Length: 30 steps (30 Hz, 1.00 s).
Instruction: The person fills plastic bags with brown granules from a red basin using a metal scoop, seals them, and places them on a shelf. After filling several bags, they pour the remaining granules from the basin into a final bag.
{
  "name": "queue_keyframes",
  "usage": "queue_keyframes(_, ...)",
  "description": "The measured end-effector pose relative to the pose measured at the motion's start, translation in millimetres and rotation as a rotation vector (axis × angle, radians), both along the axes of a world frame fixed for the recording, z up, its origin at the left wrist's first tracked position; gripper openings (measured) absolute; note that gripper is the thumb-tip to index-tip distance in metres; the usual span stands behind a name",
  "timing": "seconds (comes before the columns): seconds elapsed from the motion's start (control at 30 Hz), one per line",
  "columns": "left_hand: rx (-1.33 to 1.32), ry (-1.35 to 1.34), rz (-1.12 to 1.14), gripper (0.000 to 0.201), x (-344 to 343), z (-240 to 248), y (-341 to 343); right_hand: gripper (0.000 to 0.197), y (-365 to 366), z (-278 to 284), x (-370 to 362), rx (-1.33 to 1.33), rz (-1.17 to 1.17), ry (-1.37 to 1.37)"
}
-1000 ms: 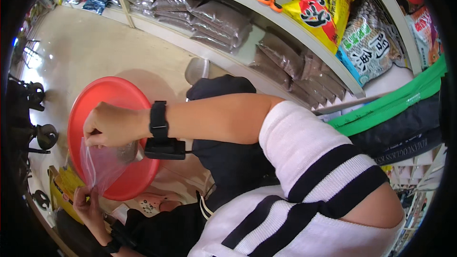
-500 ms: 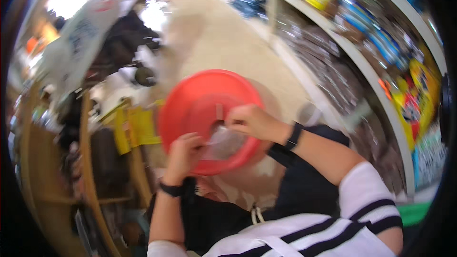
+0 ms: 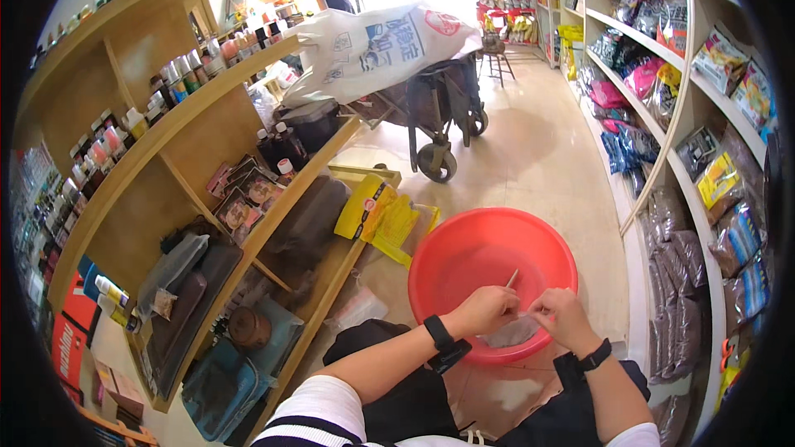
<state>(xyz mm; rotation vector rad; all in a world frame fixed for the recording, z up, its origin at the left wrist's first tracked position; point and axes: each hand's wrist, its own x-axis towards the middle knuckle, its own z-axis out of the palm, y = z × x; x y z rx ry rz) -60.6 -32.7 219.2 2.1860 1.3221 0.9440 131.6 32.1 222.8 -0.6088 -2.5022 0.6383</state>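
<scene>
A round red plastic basin (image 3: pixel 464 248) stands on the floor in front of my knees. Over its near side, my left hand (image 3: pixel 487 311) and my right hand (image 3: pixel 563 316) are close together, both with closed, pinching fingers. Between and below them hangs a small clear plastic bag (image 3: pixel 510 334), its top edge gripped by both hands; whatever is inside is too faint to tell. A thin, pale, pointed stick (image 3: pixel 513 278) shows just beyond my left fingertips, and I cannot tell whether that hand holds it or it lies in the basin.
Left, wooden shelves (image 3: pixel 186 190) carry bottles and packets; a yellow bag (image 3: pixel 389 215) juts out near the basin. Ahead stands a folded wheeled cart (image 3: pixel 439 112) under a large white sack (image 3: pixel 381 41). Along the right, white shelving (image 3: pixel 638 108) holds packaged goods.
The view has swung up and left and sharpened, so the basin appears lower and further right. My hands have come closer together; both still grip the bag.
</scene>
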Motion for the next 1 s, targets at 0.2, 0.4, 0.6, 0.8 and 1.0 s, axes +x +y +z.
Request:
queue_keyframes(0.2, 0.042, 0.121, 0.039, 0.005, -1, -5, -3, 0.010, -10, -13, -16, 0.157, 0.078, -0.007)
queue_keyframes(0.4, 0.072, 0.073, 0.043, 0.005, -3, -8, -8, 0.009, -12, -15, -23, 0.194, 0.062, -0.021)
queue_keyframes(0.6, 0.092, 0.152, 0.095, 0.006, -19, 0, -6, 0.008, 2, -2, -19, 0.248, -0.035, 0.035)
queue_keyframes(0.8, 0.088, 0.190, 0.144, 0.010, -40, 1, -7, 0.016, 12, 11, -6, 0.193, -0.103, -0.004)
queue_keyframes(1.0, 0.109, 0.296, 0.307, 0.011, -77, -18, -7, 0.021, 21, 16, 6, 0.091, -0.236, -0.030)
